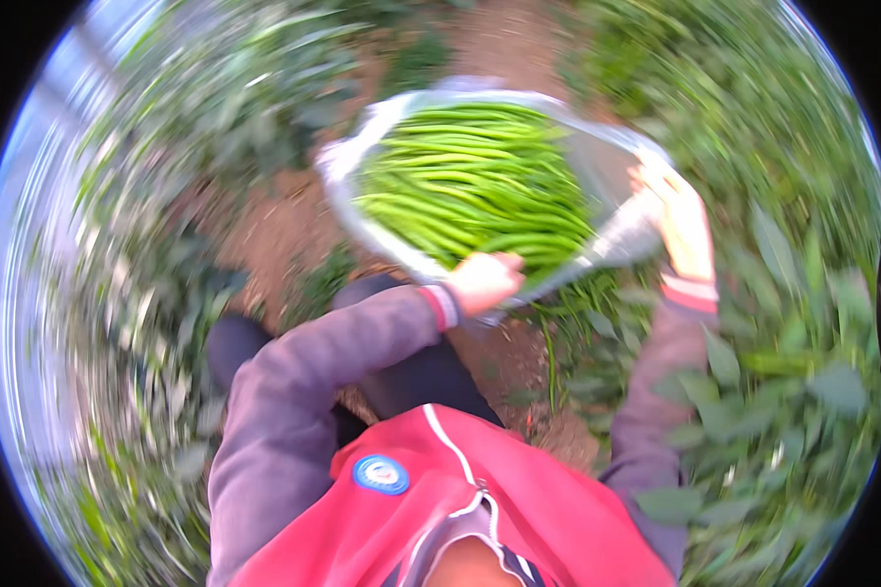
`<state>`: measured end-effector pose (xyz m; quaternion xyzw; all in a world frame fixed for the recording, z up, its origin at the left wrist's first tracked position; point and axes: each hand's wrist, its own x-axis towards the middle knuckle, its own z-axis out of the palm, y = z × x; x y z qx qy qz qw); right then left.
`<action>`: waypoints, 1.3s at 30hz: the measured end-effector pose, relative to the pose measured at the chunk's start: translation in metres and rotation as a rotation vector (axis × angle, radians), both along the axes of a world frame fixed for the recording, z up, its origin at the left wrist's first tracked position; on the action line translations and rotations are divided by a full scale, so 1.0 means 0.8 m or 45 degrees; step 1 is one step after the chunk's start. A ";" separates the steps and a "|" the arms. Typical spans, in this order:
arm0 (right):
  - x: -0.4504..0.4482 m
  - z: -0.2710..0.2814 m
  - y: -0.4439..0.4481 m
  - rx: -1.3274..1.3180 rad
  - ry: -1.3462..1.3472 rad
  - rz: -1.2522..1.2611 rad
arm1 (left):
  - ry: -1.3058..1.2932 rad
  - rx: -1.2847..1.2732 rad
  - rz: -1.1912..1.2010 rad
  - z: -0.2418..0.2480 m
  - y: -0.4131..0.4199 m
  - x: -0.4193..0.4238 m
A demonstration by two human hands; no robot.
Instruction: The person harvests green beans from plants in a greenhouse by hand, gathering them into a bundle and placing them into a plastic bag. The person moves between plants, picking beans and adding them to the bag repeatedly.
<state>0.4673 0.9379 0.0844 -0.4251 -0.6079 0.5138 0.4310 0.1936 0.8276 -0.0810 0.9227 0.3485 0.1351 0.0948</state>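
Note:
A pale plastic bag (382,238) gapes in front of me, its mouth spread wide. Long green chili peppers (477,176) fill much of it, mostly lying side by side. My left hand (486,281) has its fingers curled at the near rim and grips the bag there. At the right side, my right hand (674,209) pinches the rim and holds that wall away from the peppers. Motion blur softens both hands, and the bag's underside is hidden.
Leafy plants (771,396) crowd in on the right, overlapping my right sleeve. More foliage (249,110) lines the left. Bare brown soil (286,235) runs between the rows. My dark-trousered legs (426,381) are below the bag. Pale sheeting (37,191) borders the far left.

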 end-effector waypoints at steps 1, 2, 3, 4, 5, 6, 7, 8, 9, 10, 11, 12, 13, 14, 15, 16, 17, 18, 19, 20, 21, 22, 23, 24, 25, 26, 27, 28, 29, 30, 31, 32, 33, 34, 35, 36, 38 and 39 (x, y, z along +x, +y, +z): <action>-0.002 0.003 -0.005 0.005 -0.150 -0.031 | -0.089 0.049 0.068 -0.012 -0.006 0.002; -0.007 0.003 -0.007 0.013 -0.191 -0.085 | -0.431 0.018 0.147 -0.021 -0.003 0.003; -0.014 0.005 -0.008 -0.058 -0.079 -0.055 | -0.501 0.286 0.117 -0.029 -0.005 0.004; -0.016 0.008 -0.012 0.137 -0.313 -0.006 | -0.394 0.498 0.108 -0.032 -0.008 0.009; -0.025 0.014 -0.013 -0.031 -0.380 -0.167 | -0.225 0.483 0.143 -0.032 -0.013 0.013; -0.035 0.011 -0.022 0.198 -0.521 -0.198 | -0.170 0.520 0.158 -0.028 -0.021 0.018; -0.051 0.014 -0.028 0.336 -0.661 -0.360 | -0.165 0.525 0.189 -0.018 -0.032 0.021; -0.068 0.020 -0.037 0.661 -0.944 -0.444 | -0.001 0.500 0.297 -0.004 -0.047 0.026; -0.083 0.025 -0.056 0.903 -1.228 -0.621 | 0.012 0.494 0.358 0.013 -0.067 0.026; -0.110 0.029 -0.071 1.097 -1.060 -0.556 | -0.166 0.533 0.423 0.033 -0.085 0.015; -0.141 0.029 -0.090 1.078 -0.831 -0.457 | -0.313 0.531 0.455 0.054 -0.106 0.006; -0.175 0.028 -0.108 1.021 -0.683 -0.367 | -0.419 0.495 0.541 0.075 -0.124 -0.011; -0.207 0.023 -0.129 1.068 -0.521 -0.237 | -0.561 0.516 0.629 0.090 -0.142 -0.035; -0.243 0.018 -0.150 0.986 -0.426 -0.099 | -0.445 0.439 0.795 0.104 -0.160 -0.068; -0.276 0.011 -0.172 0.919 -0.348 0.034 | -0.424 0.492 0.946 0.114 -0.176 -0.104; -0.304 0.004 -0.192 0.851 -0.293 0.177 | -0.404 0.576 1.049 0.117 -0.193 -0.148; -0.328 -0.001 -0.213 0.762 -0.256 0.290 | -0.388 0.482 1.298 0.117 -0.209 -0.187; -0.346 -0.004 -0.233 0.796 -0.308 0.356 | -0.393 0.229 1.462 0.112 -0.224 -0.227; -0.361 -0.005 -0.253 0.727 -0.221 0.514 | -0.329 0.204 1.554 0.104 -0.242 -0.269; -0.372 -0.004 -0.274 0.730 -0.169 0.623 | -0.229 0.041 1.640 0.094 -0.257 -0.302; -0.381 -0.003 -0.296 0.763 -0.133 0.685 | -0.100 -0.233 1.644 0.086 -0.266 -0.335; -0.388 0.000 -0.315 0.835 -0.091 0.760 | 0.034 -0.228 1.643 0.074 -0.274 -0.357; -0.393 0.004 -0.334 0.821 -0.074 0.825 | 0.182 -0.220 1.635 0.063 -0.278 -0.376; -0.397 0.007 -0.351 0.780 -0.038 0.877 | 0.391 -0.222 1.552 0.055 -0.276 -0.392; -0.400 0.010 -0.367 0.707 -0.038 0.899 | 0.604 -0.222 1.458 0.050 -0.271 -0.409; -0.401 0.011 -0.381 0.694 -0.049 0.921 | 0.780 -0.132 1.289 0.047 -0.267 -0.425; -0.402 0.011 -0.391 0.649 -0.079 0.943 | 0.875 -0.044 1.230 0.045 -0.264 -0.441; -0.402 0.009 -0.399 0.675 -0.051 0.991 | 1.002 -0.031 1.314 0.046 -0.264 -0.460; -0.405 0.005 -0.402 0.639 -0.063 1.028 | 1.124 -0.077 1.394 0.046 -0.267 -0.477; -0.408 0.000 -0.403 0.600 -0.062 1.079 | 1.107 -0.017 1.551 0.049 -0.274 -0.498; -0.417 -0.006 -0.398 0.631 -0.073 1.056 | 1.105 -0.024 1.685 0.050 -0.291 -0.517; -0.431 -0.013 -0.390 0.596 -0.144 1.010 | 0.911 0.107 1.745 0.050 -0.314 -0.534; -0.450 -0.023 -0.376 0.567 -0.169 0.980 | 0.736 0.232 1.803 0.051 -0.335 -0.551; -0.479 -0.034 -0.359 0.364 -0.135 0.959 | 0.707 0.335 1.780 0.052 -0.354 -0.565; -0.514 -0.046 -0.338 0.182 -0.063 0.972 | 0.682 0.442 1.766 0.052 -0.372 -0.576; -0.558 -0.059 -0.316 0.038 -0.169 0.890 | 0.637 0.366 1.749 0.055 -0.387 -0.588; -0.629 -0.091 -0.278 -0.108 -0.279 0.742 | 0.581 0.375 1.659 0.059 -0.417 -0.602; -0.660 -0.109 -0.264 -0.120 -0.317 0.718 | 0.564 0.336 1.647 0.061 -0.430 -0.606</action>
